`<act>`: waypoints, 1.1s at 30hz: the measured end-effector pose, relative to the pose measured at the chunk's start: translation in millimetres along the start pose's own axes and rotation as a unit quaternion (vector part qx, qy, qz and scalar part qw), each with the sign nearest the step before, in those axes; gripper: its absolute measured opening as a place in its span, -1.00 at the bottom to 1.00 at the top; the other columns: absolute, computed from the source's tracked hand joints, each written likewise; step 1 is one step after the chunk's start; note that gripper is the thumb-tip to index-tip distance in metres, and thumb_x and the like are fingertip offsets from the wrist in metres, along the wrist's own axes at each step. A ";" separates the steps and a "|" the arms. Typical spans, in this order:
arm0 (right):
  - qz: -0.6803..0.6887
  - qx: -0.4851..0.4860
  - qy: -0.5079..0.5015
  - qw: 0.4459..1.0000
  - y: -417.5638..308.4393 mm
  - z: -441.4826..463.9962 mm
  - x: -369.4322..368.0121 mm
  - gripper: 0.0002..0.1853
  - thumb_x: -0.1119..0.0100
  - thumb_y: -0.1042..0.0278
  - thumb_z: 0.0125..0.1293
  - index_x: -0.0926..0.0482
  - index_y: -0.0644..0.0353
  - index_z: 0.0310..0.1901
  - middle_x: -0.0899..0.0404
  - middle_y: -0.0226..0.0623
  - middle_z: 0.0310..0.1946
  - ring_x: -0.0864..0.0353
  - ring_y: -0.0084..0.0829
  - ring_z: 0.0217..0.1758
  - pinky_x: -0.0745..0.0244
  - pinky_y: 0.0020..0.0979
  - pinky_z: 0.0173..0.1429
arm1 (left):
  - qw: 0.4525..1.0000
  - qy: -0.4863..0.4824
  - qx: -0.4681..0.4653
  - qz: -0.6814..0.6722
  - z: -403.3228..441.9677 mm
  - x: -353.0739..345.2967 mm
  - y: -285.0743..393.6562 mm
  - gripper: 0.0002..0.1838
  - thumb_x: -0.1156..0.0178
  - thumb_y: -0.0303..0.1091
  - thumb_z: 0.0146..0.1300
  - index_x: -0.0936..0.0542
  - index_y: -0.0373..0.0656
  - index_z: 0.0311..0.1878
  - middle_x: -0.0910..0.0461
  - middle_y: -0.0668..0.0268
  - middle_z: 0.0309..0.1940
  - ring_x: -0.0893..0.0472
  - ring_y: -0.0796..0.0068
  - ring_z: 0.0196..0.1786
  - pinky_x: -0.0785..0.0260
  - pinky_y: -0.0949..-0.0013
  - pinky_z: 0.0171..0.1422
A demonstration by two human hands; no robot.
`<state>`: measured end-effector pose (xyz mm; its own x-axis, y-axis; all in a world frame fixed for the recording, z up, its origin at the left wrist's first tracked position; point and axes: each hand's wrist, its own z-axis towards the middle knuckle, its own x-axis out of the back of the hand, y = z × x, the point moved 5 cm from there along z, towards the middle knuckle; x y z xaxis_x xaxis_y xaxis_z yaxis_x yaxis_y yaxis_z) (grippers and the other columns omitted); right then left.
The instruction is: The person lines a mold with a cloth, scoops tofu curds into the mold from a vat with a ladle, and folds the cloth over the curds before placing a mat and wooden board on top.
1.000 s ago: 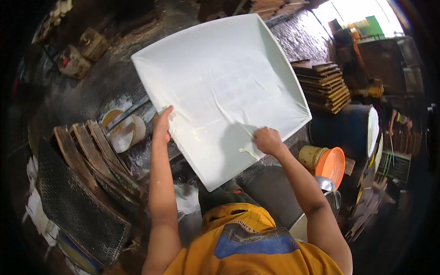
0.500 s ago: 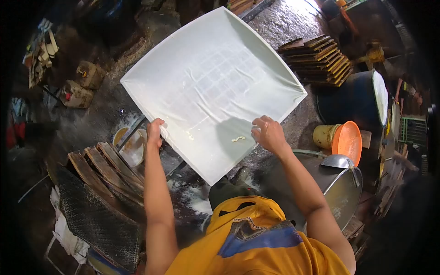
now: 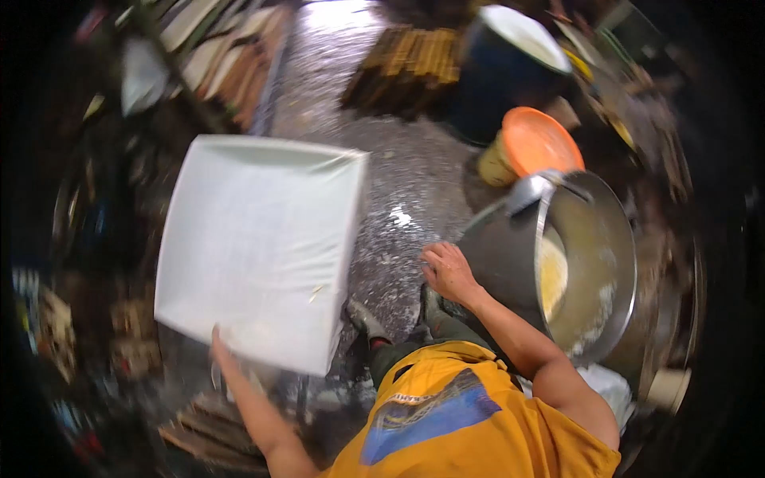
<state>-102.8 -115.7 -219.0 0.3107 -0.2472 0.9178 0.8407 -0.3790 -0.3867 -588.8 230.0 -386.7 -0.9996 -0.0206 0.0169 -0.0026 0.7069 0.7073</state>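
Note:
A square, shallow mould lined with white cloth (image 3: 247, 231) stands to the left of my body, with a small pale scrap on the cloth near its right side. My left hand (image 3: 218, 342) is at the mould's near edge, smeared by motion, and its fingers are mostly hidden. My right hand (image 3: 450, 272) hangs over the wet floor beside a large metal pot (image 3: 510, 259), fingers loosely bent and apart, with nothing visible in them. Across the pot's rim lies a metal ladle (image 3: 527, 193). Something pale yellow (image 3: 553, 275) shows inside the pot.
Behind the pot stand an orange basin (image 3: 542, 142) on a yellowish bucket (image 3: 496, 166) and a dark blue drum (image 3: 498, 76). Stacked wooden boards (image 3: 406, 68) sit on the wet floor (image 3: 390, 167) ahead. More wooden slats (image 3: 211, 434) lie at lower left.
My view has swung to the right, so the mould now appears further left. My right hand has come away from the mould toward the pot. The left hand stays at the mould's edge.

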 end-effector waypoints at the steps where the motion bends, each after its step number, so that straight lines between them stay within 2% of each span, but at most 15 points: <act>1: -0.028 -0.031 0.014 0.999 25.6 -10.0 18.0 -0.72 -0.28 0.47 0.01 -0.57 0.15 -0.18 -0.52 -0.21 -0.07 -0.42 -0.13 0.14 -0.32 -0.13 0.18 | 0.966 0.162 -0.058 0.193 5.5 20.1 9.2 -0.16 -0.33 0.22 0.00 -0.47 -0.33 0.14 -0.56 0.02 0.01 -0.56 0.12 0.01 -0.41 0.06 0.12; 3: -0.098 -0.074 0.116 0.986 82.0 -29.8 65.5 -0.75 -0.19 0.47 0.02 -0.56 0.18 -0.19 -0.52 -0.16 -0.07 -0.39 -0.06 0.16 -0.29 -0.09 0.23 | 0.808 0.369 -0.233 0.395 -58.5 -3.6 46.4 -0.04 -0.40 0.25 -0.09 -0.42 -0.47 0.14 -0.52 -0.11 0.04 -0.54 -0.05 0.03 -0.40 0.01 0.14; 6: -0.212 -0.171 0.162 0.948 191.8 -67.1 123.2 -0.59 -0.31 0.42 -0.02 -0.54 0.15 -0.06 -0.46 -0.18 0.08 -0.28 0.00 0.30 -0.19 -0.01 0.33 | 0.673 0.411 -0.392 0.474 -86.2 -42.0 36.8 -0.27 -0.34 0.05 0.09 -0.44 -0.39 0.14 -0.42 -0.06 0.10 -0.37 -0.03 0.20 -0.28 0.04 0.26; 10: -0.357 -0.258 0.223 0.870 317.0 -87.1 208.4 -0.58 -0.23 0.41 0.04 -0.51 0.24 0.01 -0.43 -0.09 0.13 -0.25 0.04 0.33 -0.03 0.02 0.44 | 0.632 0.229 -0.579 0.461 -171.9 -183.0 -4.6 -0.52 -0.27 -0.25 0.13 -0.46 -0.37 0.04 -0.38 -0.06 0.13 -0.34 -0.06 0.24 -0.21 0.04 0.33; 12: -0.457 -0.299 0.176 0.819 394.3 -84.0 216.1 -0.61 -0.08 0.33 0.17 -0.52 0.22 0.05 -0.47 -0.08 0.09 -0.28 0.04 0.32 -0.05 -0.03 0.43 | 0.605 0.105 -0.638 0.464 -224.6 -275.2 -39.5 -0.60 -0.24 -0.43 0.08 -0.48 -0.39 0.00 -0.39 -0.08 0.14 -0.35 -0.06 0.23 -0.18 0.04 0.34; 14: -0.502 -0.360 0.011 0.786 464.6 -82.7 188.8 -0.68 0.02 0.28 0.23 -0.59 0.17 -0.04 -0.60 -0.17 -0.09 -0.49 -0.08 0.16 -0.28 -0.09 0.26 | 0.646 -0.061 -0.599 0.469 -280.8 -368.0 -80.9 -0.61 -0.24 -0.46 0.07 -0.48 -0.36 0.00 -0.37 -0.07 0.17 -0.34 -0.06 0.26 -0.18 0.04 0.33; 16: -0.236 -0.396 -0.051 0.886 500.0 -78.5 180.4 -0.76 0.01 0.29 0.21 -0.63 0.10 -0.20 -0.67 -0.30 -0.29 -0.64 -0.23 -0.08 -0.42 -0.15 0.00 | 0.577 -0.187 -0.593 0.530 -323.9 -449.8 -127.1 -0.60 -0.26 -0.47 0.06 -0.49 -0.29 0.02 -0.37 -0.04 0.18 -0.34 -0.05 0.27 -0.21 0.06 0.32; 18: -0.223 -0.443 0.054 0.867 529.5 -81.9 152.9 -0.84 -0.02 0.32 0.17 -0.63 0.05 -0.37 -0.68 -0.36 -0.38 -0.67 -0.34 -0.26 -0.42 -0.17 -0.19 | 0.549 -0.312 -0.551 0.546 -368.1 -524.2 -173.7 -0.57 -0.27 -0.43 0.08 -0.47 -0.26 0.05 -0.34 -0.06 0.22 -0.32 -0.06 0.30 -0.18 0.09 0.36; 22: -0.139 -0.375 0.206 0.893 545.9 -139.9 118.2 -0.80 0.03 0.24 0.26 -0.54 0.09 -0.20 -0.65 -0.23 -0.22 -0.66 -0.23 -0.20 -0.42 -0.08 -0.24 | 0.429 -0.447 -0.515 0.592 -439.9 -634.4 -251.3 -0.57 -0.28 -0.40 0.09 -0.47 -0.28 0.05 -0.34 -0.05 0.21 -0.34 -0.08 0.28 -0.20 0.11 0.35; 24: 0.047 -0.390 0.275 0.877 544.9 -183.6 107.3 -0.80 0.01 0.28 0.24 -0.48 0.14 -0.15 -0.59 -0.21 -0.28 -0.61 -0.21 -0.16 -0.42 -0.13 -0.13 | 0.388 -0.473 -0.502 0.611 -447.4 -666.3 -283.8 -0.57 -0.29 -0.38 0.11 -0.47 -0.29 0.05 -0.35 -0.06 0.20 -0.35 -0.09 0.28 -0.21 0.12 0.35; 26: 0.213 -0.398 0.365 0.814 539.1 -222.9 87.8 -0.78 -0.02 0.27 0.25 -0.45 0.16 -0.12 -0.56 -0.23 -0.30 -0.58 -0.21 -0.13 -0.40 -0.18 -0.05 | 0.381 -0.463 -0.476 0.643 -462.5 -693.2 -302.6 -0.56 -0.26 -0.35 0.17 -0.45 -0.30 0.10 -0.35 -0.06 0.18 -0.40 -0.06 0.21 -0.28 0.13 0.27; 28: 0.347 -0.400 0.473 0.704 539.2 -262.5 64.1 -0.76 -0.04 0.22 0.29 -0.45 0.17 -0.11 -0.57 -0.28 -0.29 -0.56 -0.24 -0.10 -0.38 -0.21 0.02 | 0.379 -0.430 -0.425 0.701 -463.2 -716.5 -320.9 -0.54 -0.25 -0.34 0.22 -0.40 -0.29 0.15 -0.38 -0.03 0.12 -0.45 0.02 0.14 -0.35 0.16 0.19; 29: 0.415 -0.417 0.517 0.623 542.6 -285.4 53.2 -0.75 -0.09 0.24 0.29 -0.45 0.19 -0.09 -0.56 -0.32 -0.29 -0.55 -0.29 -0.13 -0.39 -0.23 -0.01 | 0.328 -0.465 -0.470 0.675 -448.5 -721.0 -327.1 -0.47 -0.21 -0.31 0.29 -0.30 -0.34 0.23 -0.38 0.00 0.07 -0.47 0.09 0.09 -0.39 0.24 0.11; 31: 0.453 -0.478 0.548 0.516 561.0 -326.9 29.4 -0.77 -0.14 0.29 0.30 -0.43 0.21 -0.10 -0.54 -0.36 -0.34 -0.53 -0.38 -0.26 -0.41 -0.29 -0.15 | 0.426 -0.482 -0.447 0.621 -477.8 -754.7 -349.4 -0.45 -0.19 -0.31 0.31 -0.25 -0.34 0.26 -0.38 0.04 0.07 -0.47 0.16 0.08 -0.37 0.29 0.10; 33: 0.410 -0.577 0.521 0.477 582.3 -361.0 4.9 -0.82 -0.15 0.37 0.30 -0.40 0.21 -0.17 -0.52 -0.35 -0.45 -0.51 -0.45 -0.45 -0.42 -0.37 -0.38 | 0.500 -0.454 -0.400 0.619 -468.3 -772.2 -361.4 -0.41 -0.17 -0.33 0.33 -0.16 -0.33 0.32 -0.38 0.12 0.09 -0.44 0.33 0.05 -0.31 0.35 0.13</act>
<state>228.2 -659.6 -472.2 -0.5698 -0.8150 0.1051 -0.3640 0.1357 -0.9215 196.4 -340.6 -324.5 0.1778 0.6690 0.7216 0.2816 -0.7372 0.6141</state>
